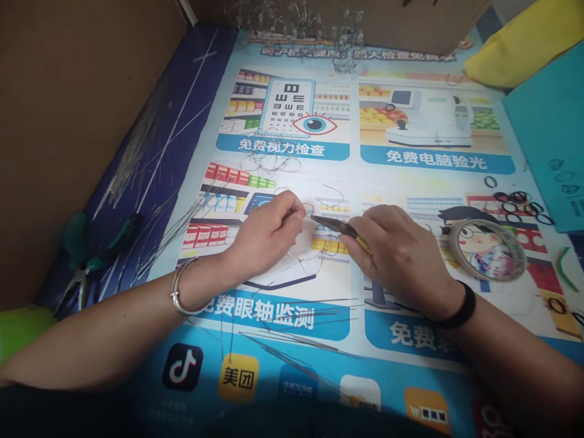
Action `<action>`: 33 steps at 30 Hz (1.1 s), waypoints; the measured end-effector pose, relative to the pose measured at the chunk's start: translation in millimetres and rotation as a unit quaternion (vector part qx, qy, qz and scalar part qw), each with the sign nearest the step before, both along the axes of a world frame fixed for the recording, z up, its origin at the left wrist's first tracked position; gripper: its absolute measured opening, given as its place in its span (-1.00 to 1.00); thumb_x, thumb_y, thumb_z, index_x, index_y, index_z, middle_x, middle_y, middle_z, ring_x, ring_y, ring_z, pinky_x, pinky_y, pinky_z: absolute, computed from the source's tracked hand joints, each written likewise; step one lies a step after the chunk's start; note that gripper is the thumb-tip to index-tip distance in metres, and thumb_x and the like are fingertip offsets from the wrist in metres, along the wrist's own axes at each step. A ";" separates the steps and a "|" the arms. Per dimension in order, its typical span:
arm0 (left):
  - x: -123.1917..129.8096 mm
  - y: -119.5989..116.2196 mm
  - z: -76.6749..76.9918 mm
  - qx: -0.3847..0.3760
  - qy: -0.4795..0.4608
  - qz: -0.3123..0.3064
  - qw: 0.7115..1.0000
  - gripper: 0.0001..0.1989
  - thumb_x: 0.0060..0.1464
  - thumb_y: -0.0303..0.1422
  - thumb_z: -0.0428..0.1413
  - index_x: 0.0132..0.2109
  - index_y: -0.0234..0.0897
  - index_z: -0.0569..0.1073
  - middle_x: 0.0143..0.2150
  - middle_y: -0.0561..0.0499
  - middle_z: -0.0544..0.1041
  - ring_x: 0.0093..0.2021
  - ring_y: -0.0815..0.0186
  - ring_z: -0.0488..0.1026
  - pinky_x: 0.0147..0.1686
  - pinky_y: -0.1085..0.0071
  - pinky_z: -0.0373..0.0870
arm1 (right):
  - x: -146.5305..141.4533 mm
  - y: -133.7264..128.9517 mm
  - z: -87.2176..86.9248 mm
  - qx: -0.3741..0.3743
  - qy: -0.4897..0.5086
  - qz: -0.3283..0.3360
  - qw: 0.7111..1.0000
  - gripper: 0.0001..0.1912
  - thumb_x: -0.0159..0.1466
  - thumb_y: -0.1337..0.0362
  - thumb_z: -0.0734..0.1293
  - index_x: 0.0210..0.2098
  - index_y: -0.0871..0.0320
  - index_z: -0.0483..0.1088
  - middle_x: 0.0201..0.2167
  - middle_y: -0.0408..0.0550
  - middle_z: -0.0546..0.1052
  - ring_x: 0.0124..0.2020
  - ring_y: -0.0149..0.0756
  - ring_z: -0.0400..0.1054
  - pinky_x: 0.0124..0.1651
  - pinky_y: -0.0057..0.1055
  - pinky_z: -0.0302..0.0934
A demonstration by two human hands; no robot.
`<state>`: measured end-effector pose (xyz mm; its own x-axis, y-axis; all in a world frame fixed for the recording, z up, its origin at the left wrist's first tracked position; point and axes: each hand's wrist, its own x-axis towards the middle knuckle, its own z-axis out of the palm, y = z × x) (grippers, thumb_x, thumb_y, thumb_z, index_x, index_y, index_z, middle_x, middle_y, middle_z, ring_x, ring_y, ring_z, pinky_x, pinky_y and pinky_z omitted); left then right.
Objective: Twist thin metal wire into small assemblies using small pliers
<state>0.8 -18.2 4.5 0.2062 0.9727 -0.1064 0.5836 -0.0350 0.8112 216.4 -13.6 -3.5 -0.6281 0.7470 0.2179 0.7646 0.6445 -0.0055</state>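
My left hand [269, 234] is closed in a pinch on a thin bent wire [338, 243] with rounded loops hanging below. In my right hand [401, 258] is a pair of pliers [335, 225] with yellow handles. Its dark jaw tips meet the wire right beside my left fingertips. Whether the jaws are fully closed is too small to tell. Just beyond my left hand lies a wire shape with several loops [269, 163]. Straight loose wires [292, 350] are scattered on the printed sheet [356, 194] near me.
Green-handled pliers [82, 249] and a bundle of wires [132, 152] lie at the left, beside a cardboard wall [68, 91]. On the right are a tape roll [458, 258], several black rings [513, 207], and a teal sheet [547, 134]. Clear looped pieces [347, 52] stand at the back.
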 end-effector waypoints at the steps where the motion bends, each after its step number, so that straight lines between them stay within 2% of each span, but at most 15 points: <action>1: 0.5 -0.5 0.3 -0.001 0.001 0.002 1.000 -0.87 0.16 -0.41 -0.13 -0.25 -0.25 0.31 -0.46 0.10 0.45 -0.50 0.41 0.41 -0.44 0.46 0.30 | -0.4 -0.3 0.1 0.000 0.001 -0.002 1.000 -0.71 0.28 0.17 0.16 -0.40 0.22 0.38 -0.39 0.04 0.38 -0.30 -0.23 0.24 -0.33 -0.38 0.11; 18: 2.2 -1.6 -1.1 0.009 0.013 0.013 1.000 -0.84 0.20 -0.42 -0.17 -0.24 -0.24 0.30 -0.45 0.10 0.46 -0.51 0.43 0.41 -0.44 0.45 0.31 | -2.7 -1.7 2.6 0.009 0.007 -0.009 1.000 -0.71 0.27 0.15 0.16 -0.39 0.22 0.38 -0.40 0.04 0.37 -0.31 -0.23 0.22 -0.32 -0.36 0.09; 26: 5.5 -4.2 -4.3 0.063 0.045 0.021 0.997 -0.87 0.18 -0.43 -0.15 -0.24 -0.26 0.28 -0.38 0.05 0.47 -0.47 0.39 0.40 -0.43 0.43 0.30 | -6.1 -3.4 3.8 0.021 -0.006 -0.014 1.000 -0.71 0.27 0.16 0.16 -0.40 0.21 0.38 -0.40 0.04 0.37 -0.33 -0.24 0.20 -0.36 -0.37 0.05; 33: 10.2 -8.2 0.0 0.047 0.035 0.017 0.998 -0.88 0.19 -0.40 -0.17 -0.28 -0.25 0.24 -0.45 0.06 0.45 -0.47 0.36 0.39 -0.38 0.38 0.30 | -10.9 -8.1 6.3 0.034 -0.023 -0.034 0.999 -0.72 0.28 0.17 0.15 -0.40 0.20 0.38 -0.42 0.04 0.37 -0.35 -0.24 0.18 -0.40 -0.38 -0.02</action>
